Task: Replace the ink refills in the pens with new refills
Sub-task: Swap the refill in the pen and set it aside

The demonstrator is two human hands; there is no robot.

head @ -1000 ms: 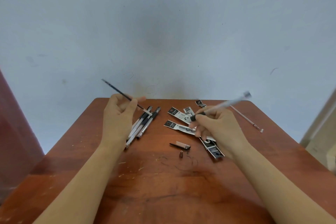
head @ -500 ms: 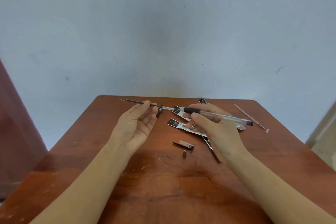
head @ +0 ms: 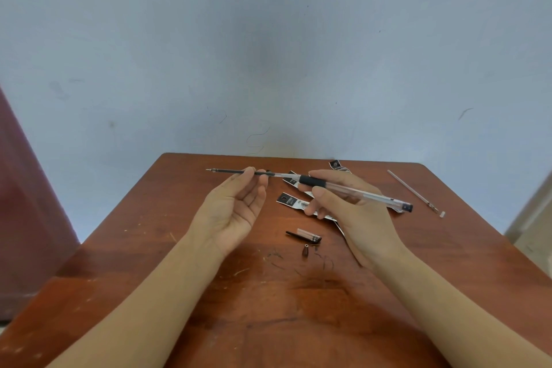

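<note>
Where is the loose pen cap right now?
In the head view, the pen cap lies on the table slightly right of centre, just nearer than the right hand, with the small dark tip cone beside it on the near side.

Scuffed wooden table [head: 149,248]: pen cap [head: 304,236], small dark cone [head: 305,250], printed wrappers [head: 291,201], thin refill [head: 413,192] at right.

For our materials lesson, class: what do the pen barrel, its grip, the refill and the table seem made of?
Pen barrel: clear, glossy plastic; you see through it. Grip: matte black, probably rubber. Refill: thin dark tube, likely plastic, with a pale metallic-looking tip. Table: reddish-brown wood or veneer, scuffed and scratched.
</note>
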